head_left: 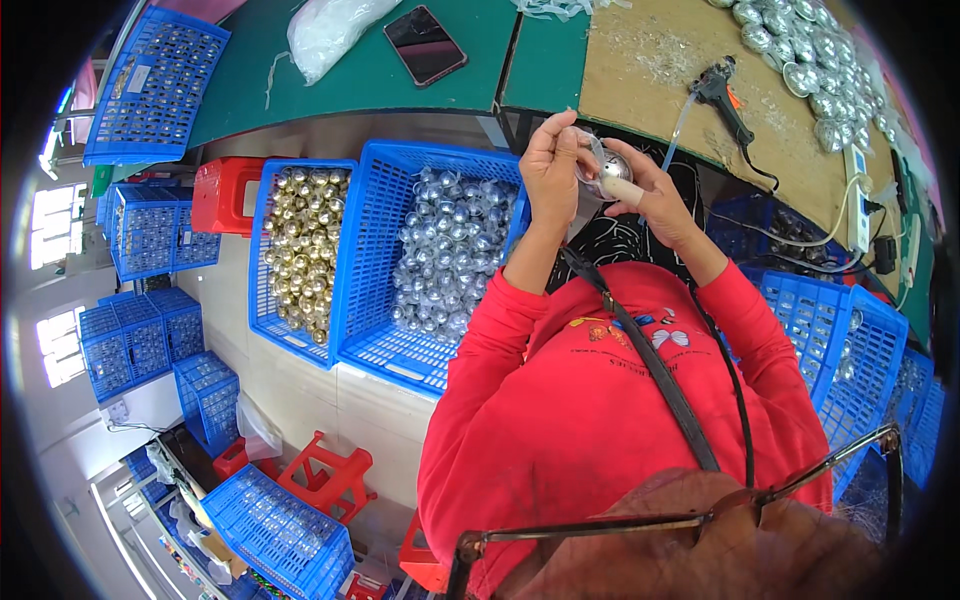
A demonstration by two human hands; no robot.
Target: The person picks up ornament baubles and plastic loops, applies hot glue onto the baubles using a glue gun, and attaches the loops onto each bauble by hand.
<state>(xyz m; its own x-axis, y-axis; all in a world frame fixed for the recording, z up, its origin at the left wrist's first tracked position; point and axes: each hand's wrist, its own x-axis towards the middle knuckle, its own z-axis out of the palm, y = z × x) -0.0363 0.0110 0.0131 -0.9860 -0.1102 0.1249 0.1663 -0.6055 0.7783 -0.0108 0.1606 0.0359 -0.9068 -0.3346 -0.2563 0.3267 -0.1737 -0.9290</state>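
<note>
In front of my body, above my dark patterned trousers, both hands meet around a shiny silver ball (613, 168). My right hand (662, 200) is closed around the ball's right side, and a pale covering wraps one of its digits. Fingers of my left hand (552, 175) are pinched at the ball's left side on a translucent strip (597, 150), which runs against the ball. Part of the ball is hidden behind my fingers. A black glue gun (722, 98) with an orange trigger lies on the board beyond my right hand.
Blue crates of silver balls (455, 265) and gold balls (305, 240) stand to my left, by a red stool (222, 195). Silver half shells (810, 60) cover the board's far right, near a power strip (857, 200). A phone (425, 45) and white plastic bag (325, 38) lie on the green table.
</note>
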